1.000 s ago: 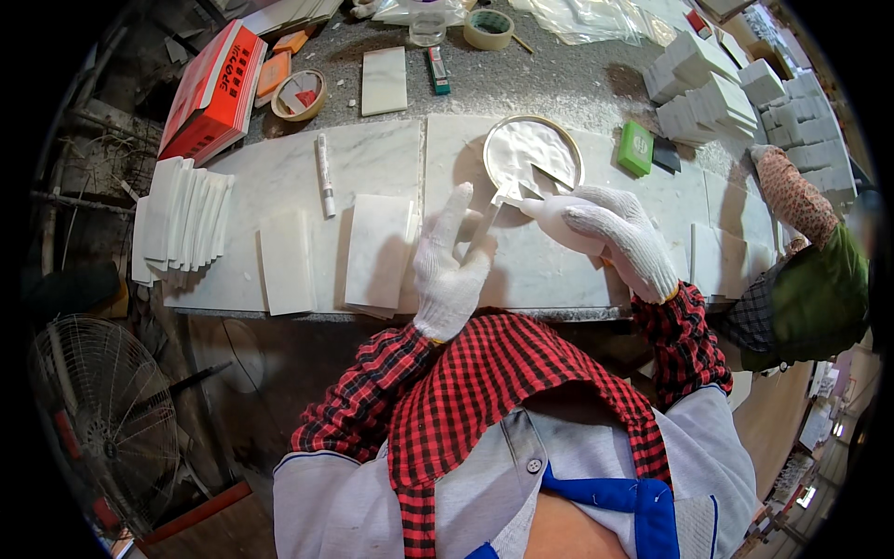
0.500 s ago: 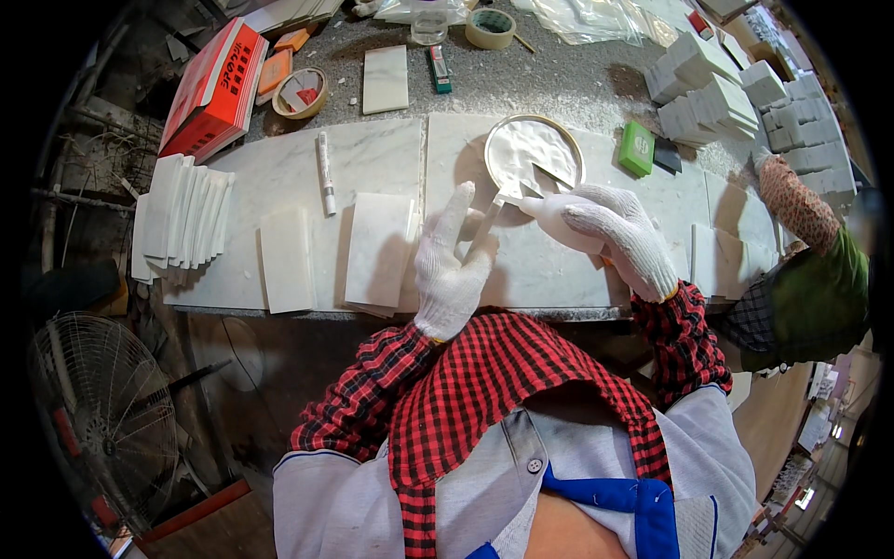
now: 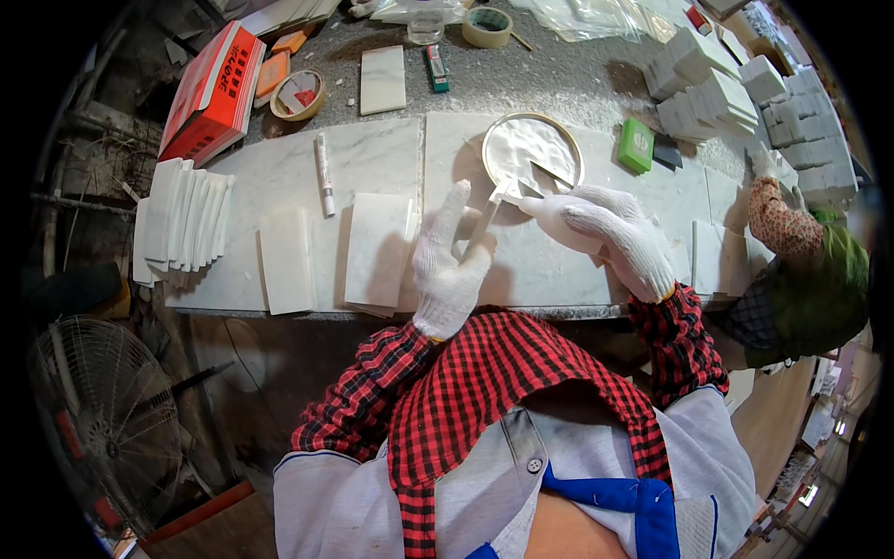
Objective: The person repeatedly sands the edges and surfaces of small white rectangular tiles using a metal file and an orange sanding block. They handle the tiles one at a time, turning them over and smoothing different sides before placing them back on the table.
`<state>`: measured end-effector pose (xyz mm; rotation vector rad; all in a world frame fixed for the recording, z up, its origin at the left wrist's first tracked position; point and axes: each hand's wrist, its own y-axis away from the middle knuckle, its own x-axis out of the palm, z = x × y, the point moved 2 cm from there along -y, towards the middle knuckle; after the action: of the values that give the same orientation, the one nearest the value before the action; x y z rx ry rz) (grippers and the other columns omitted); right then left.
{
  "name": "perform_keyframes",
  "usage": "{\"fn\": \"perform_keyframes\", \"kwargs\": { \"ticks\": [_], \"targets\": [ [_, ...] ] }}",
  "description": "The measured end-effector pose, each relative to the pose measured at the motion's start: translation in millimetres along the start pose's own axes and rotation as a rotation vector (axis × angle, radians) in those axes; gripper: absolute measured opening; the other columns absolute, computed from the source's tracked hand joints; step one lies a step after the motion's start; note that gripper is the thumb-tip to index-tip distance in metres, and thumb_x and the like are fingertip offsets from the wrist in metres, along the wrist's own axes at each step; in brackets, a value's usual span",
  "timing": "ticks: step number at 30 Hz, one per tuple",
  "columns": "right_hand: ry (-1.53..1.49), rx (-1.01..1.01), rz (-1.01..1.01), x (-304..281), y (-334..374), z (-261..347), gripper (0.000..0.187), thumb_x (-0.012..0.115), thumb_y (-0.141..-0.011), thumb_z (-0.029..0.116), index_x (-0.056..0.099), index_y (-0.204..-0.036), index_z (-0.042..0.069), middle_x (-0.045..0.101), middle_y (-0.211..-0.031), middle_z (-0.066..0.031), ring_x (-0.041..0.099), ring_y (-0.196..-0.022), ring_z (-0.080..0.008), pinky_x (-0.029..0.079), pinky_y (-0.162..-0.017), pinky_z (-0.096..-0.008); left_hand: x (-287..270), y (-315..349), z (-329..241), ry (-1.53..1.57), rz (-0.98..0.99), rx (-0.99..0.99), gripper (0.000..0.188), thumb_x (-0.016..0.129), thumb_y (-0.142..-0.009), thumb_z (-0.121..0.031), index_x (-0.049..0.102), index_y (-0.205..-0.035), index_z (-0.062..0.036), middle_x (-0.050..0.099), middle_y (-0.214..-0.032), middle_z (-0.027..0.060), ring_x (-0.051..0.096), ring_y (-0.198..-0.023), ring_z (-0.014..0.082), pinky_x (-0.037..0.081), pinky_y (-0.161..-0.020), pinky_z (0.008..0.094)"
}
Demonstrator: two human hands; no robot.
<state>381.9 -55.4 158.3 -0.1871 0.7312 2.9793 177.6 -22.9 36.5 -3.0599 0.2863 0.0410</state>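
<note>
My left hand (image 3: 449, 270), in a white knit glove, pinches a thin white stone tile (image 3: 486, 214) held edge-on between thumb and fingers. Closed around a smooth white squeeze bottle (image 3: 551, 222) is my gloved right hand (image 3: 619, 233). The bottle's narrow tip points left, at the tile's upper end. Just beyond both hands sits a round tin (image 3: 489, 140) of white paste, with a dark flat blade (image 3: 551, 175) lying in it. A pale piece by the nozzle tip is too small to make out.
White tiles (image 3: 287, 261) stand left of my hands, beside a tile stack (image 3: 186, 219). A marker (image 3: 324, 175), green box (image 3: 636, 145), tape rolls (image 3: 487, 28) and red carton (image 3: 212, 93) lie about. At right, a co-worker's sleeved arm (image 3: 784, 219) reaches near stacked white blocks (image 3: 708, 102).
My hands, the tile and the bottle have hardly moved. The co-worker's arm at right has shifted slightly toward the left and nearer.
</note>
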Motion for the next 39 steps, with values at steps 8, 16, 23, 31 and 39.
{"fn": "perform_keyframes", "kwargs": {
  "ticks": [8, 16, 23, 31, 39],
  "targets": [
    [-0.238, -0.214, 0.016, 4, -23, 4, 0.045, 0.064, -0.098, 0.035, 0.065, -0.125, 0.000, 0.065, -0.101, -0.0030, 0.059, -0.085, -0.0093, 0.046, -0.072, -0.0240, -18, -14, 15, 0.245, 0.000, -0.137, 0.073, 0.068, -0.087, 0.004, 0.040, -0.154, -0.0008, 0.056, -0.135, 0.0128, 0.064, -0.109, 0.0140, 0.059, -0.086, 0.0291],
    [0.042, -0.303, 0.122, 62, -136, 9, 0.053, 0.068, -0.092, 0.032, 0.061, -0.131, -0.003, 0.068, -0.101, -0.0064, 0.064, -0.086, -0.0131, 0.053, -0.075, -0.0284, -74, -19, -23, 0.449, 0.192, -0.412, 0.075, 0.067, -0.090, -0.007, 0.034, -0.156, 0.0063, 0.046, -0.152, 0.0161, 0.057, -0.124, 0.0168, 0.050, -0.099, 0.0283],
    [0.462, -0.327, 0.020, 135, -228, -22, 0.051, 0.071, -0.083, 0.036, 0.070, -0.127, 0.009, 0.075, -0.110, -0.0128, 0.071, -0.099, -0.0257, 0.055, -0.087, -0.0353, -122, -9, -34, 0.425, 0.227, -0.470, 0.078, 0.068, -0.088, -0.007, 0.032, -0.155, 0.0103, 0.039, -0.159, 0.0215, 0.048, -0.137, 0.0223, 0.042, -0.109, 0.0313],
    [0.818, -0.298, -0.162, 154, -221, -35, 0.050, 0.071, -0.084, 0.041, 0.070, -0.128, 0.017, 0.075, -0.103, -0.0174, 0.073, -0.096, -0.0337, 0.056, -0.086, -0.0410, -141, -8, -29, 0.448, 0.251, -0.475, 0.077, 0.065, -0.089, -0.003, 0.030, -0.156, 0.0095, 0.043, -0.155, 0.0192, 0.058, -0.125, 0.0210, 0.047, -0.104, 0.0319],
    [0.755, -0.325, -0.277, 132, -178, -17, 0.066, 0.075, -0.081, 0.047, 0.065, -0.132, 0.006, 0.070, -0.120, -0.0221, 0.068, -0.110, -0.0372, 0.055, -0.093, -0.0430, -127, -18, -30, 0.416, 0.326, -0.467, 0.080, 0.066, -0.089, -0.001, 0.026, -0.158, 0.0068, 0.044, -0.151, 0.0193, 0.056, -0.127, 0.0222, 0.049, -0.102, 0.0320]
  ]
}}
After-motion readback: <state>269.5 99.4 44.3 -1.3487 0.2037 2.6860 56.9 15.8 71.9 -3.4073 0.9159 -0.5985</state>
